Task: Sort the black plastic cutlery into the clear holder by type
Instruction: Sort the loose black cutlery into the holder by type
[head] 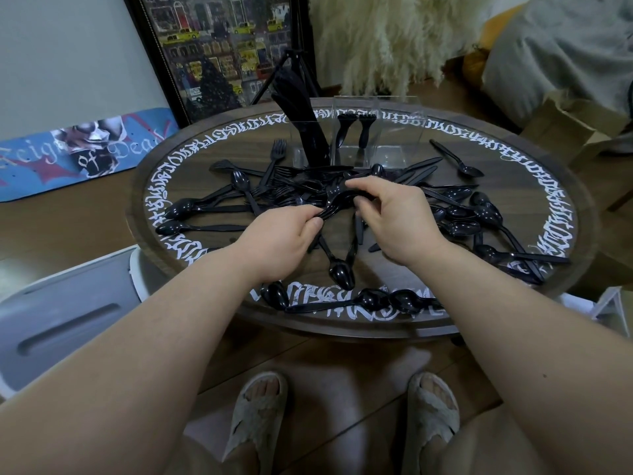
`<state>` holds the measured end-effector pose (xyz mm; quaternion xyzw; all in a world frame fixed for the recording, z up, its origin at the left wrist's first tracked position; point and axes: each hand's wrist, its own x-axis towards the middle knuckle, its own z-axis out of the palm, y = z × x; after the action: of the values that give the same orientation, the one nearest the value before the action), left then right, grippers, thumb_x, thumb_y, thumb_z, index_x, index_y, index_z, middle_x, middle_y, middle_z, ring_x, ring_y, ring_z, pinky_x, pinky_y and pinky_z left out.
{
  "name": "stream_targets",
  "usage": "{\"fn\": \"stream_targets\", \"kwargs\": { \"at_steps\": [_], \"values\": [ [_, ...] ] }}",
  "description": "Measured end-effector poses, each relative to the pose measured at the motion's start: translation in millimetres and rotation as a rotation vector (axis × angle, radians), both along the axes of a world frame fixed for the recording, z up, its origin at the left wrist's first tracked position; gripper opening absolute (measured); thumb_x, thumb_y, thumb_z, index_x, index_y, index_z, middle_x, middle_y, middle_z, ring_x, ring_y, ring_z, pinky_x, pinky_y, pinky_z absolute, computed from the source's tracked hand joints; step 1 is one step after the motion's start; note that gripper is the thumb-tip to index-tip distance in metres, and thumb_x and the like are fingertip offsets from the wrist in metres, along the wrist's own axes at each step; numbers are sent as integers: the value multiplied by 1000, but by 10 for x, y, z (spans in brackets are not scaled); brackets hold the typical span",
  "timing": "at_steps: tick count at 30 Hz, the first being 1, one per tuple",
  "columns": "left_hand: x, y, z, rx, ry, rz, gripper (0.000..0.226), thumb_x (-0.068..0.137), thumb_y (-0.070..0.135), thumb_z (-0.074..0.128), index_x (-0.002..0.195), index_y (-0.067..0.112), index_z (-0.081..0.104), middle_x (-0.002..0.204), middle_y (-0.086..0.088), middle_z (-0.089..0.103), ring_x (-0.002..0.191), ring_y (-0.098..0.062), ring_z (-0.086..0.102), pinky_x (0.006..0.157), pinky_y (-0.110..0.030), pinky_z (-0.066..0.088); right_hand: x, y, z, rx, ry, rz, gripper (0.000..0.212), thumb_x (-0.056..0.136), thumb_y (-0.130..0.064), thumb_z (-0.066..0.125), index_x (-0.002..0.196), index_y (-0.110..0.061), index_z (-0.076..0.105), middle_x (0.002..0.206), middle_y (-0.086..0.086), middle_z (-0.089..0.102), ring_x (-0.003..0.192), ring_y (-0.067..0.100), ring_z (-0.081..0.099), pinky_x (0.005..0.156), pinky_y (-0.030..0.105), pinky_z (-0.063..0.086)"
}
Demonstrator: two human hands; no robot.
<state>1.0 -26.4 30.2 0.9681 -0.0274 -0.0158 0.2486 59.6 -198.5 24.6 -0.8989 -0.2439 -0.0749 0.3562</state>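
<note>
Two hands over the cutlery pile: left hand and right hand each pinch an end of a small bundle of forks, count indistinct. Clear holder beyond the fingers, its far edges hard to trace.

Glossy black plastic cutlery, clear plastic holder, dark wood table

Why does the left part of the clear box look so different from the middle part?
The left compartment is crammed with a tall bundle of black cutlery leaning left, poking above the rim. The middle compartment holds just two forks, tines up, standing low inside. Both belong to the same clear holder and hold black plastic pieces.
</note>
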Motion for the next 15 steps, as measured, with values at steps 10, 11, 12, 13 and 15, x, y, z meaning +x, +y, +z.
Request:
{"fn": "stream_targets", "kwargs": {
  "at_steps": [10, 11, 12, 13, 15],
  "values": [
    [-9, 110, -45, -5, 2, 195, 37, 100, 38, 40, 135, 29, 51, 116, 1, 65, 106, -19, 57, 84, -28, 44, 43, -23, -3, -81, 22, -46, 28, 97, -23, 53, 121, -17, 64, 109, 3, 64, 105, 19, 57, 94, 28, 42],
    [-9, 110, -45, -33, 2, 187, 36, 100, 36, 40, 134, 29, 52, 110, 2, 66, 98, -16, 58, 80, -28, 44, 53, -31, -11, -92, 33, -56, 27, 97, -23, 53, 121, -16, 65, 106, 1, 63, 103, 18, 57, 90, 24, 40],
    [-12, 100, -43, -57, 3, 169, 36, 100, 33, 41, 134, 30, 51, 106, 5, 66, 93, -13, 58, 77, -27, 43, 58, -35, -13, -91, 43, -62, 27, 97, -22, 52, 120, -16, 65, 102, 0, 61, 101, 17, 56, 87, 21, 38],
    [-13, 91, -44, -79, 3, 153, 35, 100, 32, 43, 134, 31, 51, 105, 7, 65, 91, -11, 56, 76, -26, 40, 58, -33, -7, -80, 54, -67, 27, 97, -21, 51, 120, -16, 65, 99, -2, 59, 99, 17, 57, 86, 21, 38],
    [-12, 87, -44, -116, -12, 137, 35, 99, 31, 44, 133, 33, 51, 102, 9, 65, 90, -9, 56, 76, -25, 39, 51, -21, 12, -54, 77, -68, 29, 98, -19, 49, 124, -16, 63, 102, 0, 62, 101, 19, 58, 90, 23, 41]
  ]
}}
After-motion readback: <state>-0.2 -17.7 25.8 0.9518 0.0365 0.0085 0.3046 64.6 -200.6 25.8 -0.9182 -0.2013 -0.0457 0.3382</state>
